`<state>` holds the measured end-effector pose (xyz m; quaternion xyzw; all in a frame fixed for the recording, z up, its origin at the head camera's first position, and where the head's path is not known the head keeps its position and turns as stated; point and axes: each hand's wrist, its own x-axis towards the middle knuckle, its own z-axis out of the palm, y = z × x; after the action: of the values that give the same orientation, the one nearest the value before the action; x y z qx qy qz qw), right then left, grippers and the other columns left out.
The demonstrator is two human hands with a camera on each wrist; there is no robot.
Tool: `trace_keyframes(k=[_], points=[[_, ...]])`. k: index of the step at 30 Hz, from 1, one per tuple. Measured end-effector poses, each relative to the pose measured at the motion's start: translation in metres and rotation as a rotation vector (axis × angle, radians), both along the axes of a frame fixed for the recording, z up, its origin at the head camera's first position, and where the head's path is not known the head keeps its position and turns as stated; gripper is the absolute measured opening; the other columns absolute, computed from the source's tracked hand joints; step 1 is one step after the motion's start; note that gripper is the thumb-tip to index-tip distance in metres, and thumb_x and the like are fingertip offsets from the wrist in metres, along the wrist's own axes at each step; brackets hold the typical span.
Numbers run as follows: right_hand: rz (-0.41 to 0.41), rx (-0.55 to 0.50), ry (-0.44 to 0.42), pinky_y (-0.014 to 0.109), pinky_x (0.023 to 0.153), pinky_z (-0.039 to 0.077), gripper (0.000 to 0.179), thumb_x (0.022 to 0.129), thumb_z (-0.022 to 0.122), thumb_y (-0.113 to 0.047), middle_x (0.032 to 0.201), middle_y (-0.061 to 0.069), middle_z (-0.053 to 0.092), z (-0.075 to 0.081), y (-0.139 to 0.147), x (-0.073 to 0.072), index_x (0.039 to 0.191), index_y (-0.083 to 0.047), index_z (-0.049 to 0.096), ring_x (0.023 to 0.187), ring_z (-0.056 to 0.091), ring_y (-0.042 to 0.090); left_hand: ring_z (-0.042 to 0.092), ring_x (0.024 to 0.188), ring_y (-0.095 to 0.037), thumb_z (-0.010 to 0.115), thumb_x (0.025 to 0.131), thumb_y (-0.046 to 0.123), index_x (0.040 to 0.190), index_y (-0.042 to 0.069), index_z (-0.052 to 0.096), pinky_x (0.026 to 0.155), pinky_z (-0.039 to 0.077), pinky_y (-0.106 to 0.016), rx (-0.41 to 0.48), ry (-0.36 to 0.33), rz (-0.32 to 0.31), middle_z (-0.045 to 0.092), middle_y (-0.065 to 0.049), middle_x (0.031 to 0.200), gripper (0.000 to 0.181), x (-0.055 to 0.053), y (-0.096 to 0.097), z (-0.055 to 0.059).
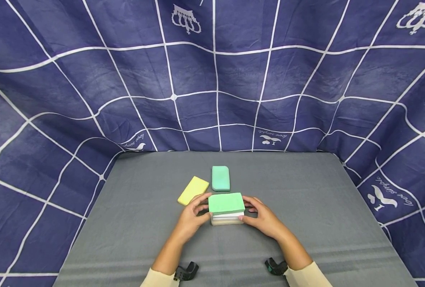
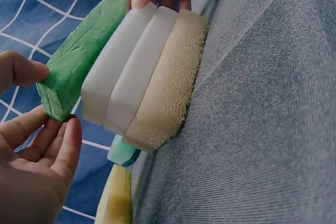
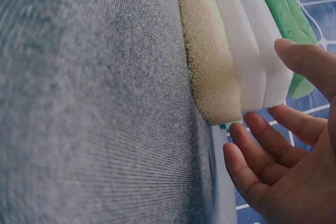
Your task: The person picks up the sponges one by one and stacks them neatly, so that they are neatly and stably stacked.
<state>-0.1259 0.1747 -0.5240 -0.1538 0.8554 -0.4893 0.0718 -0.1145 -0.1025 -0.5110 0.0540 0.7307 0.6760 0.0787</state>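
Note:
A stack of sponges stands on the grey table. At its bottom is a beige porous sponge (image 2: pixel 165 82), with two smooth white sponges (image 2: pixel 140 72) above. A green sponge (image 1: pixel 227 203) with a creased side tops the stack, tilted away from the upper white one with a gap in the left wrist view. My left hand (image 1: pixel 192 217) pinches the green sponge's left end between thumb and fingers. At the right end, my right hand (image 1: pixel 264 219) holds the upper white sponge, thumb on its near side and fingers behind.
Behind the stack lie a teal sponge (image 1: pixel 221 178) and, to its left, a yellow sponge (image 1: pixel 193 190). The grey cloth-covered table (image 1: pixel 288 179) meets a blue curtain (image 1: pixel 234 111) with white lines at the back and sides. A black band (image 1: pixel 186 272) is on the left wrist.

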Motion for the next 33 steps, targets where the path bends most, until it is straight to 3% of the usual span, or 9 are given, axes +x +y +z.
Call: trace_keyframes(k=[11,17,33], points=[[-0.009,0.014,-0.004,0.038,0.102,0.051,0.071,0.087,0.080,-0.035,0.135,0.004,0.060,-0.0022,-0.0012,-0.0008,0.146,-0.007,0.052,0.123,0.059,0.023,0.055,0.130,-0.031,0.070,0.085,-0.003,0.144,0.016,0.057,0.108,0.047,-0.050,-0.044,0.022,-0.015,0.048,-0.004,0.151,0.063,0.0000,0.0027,-0.0024],[-0.015,0.022,-0.016,0.034,0.102,0.051,0.071,0.086,0.081,-0.033,0.135,0.003,0.060,0.0000,-0.0021,-0.0005,0.146,-0.008,0.052,0.122,0.059,0.021,0.055,0.130,-0.031,0.070,0.084,-0.004,0.142,0.019,0.059,0.110,0.045,-0.050,-0.056,0.048,-0.015,0.050,-0.006,0.150,0.063,0.0003,0.0036,-0.0012],[-0.026,0.037,-0.022,0.035,0.102,0.051,0.068,0.087,0.081,-0.033,0.133,0.001,0.060,0.0012,-0.0035,0.0004,0.145,-0.011,0.053,0.119,0.060,0.017,0.053,0.133,-0.035,0.067,0.086,-0.004,0.147,0.008,0.052,0.112,0.044,-0.049,-0.065,0.068,-0.056,0.045,-0.012,0.154,0.064,-0.0008,0.0016,-0.0049]])
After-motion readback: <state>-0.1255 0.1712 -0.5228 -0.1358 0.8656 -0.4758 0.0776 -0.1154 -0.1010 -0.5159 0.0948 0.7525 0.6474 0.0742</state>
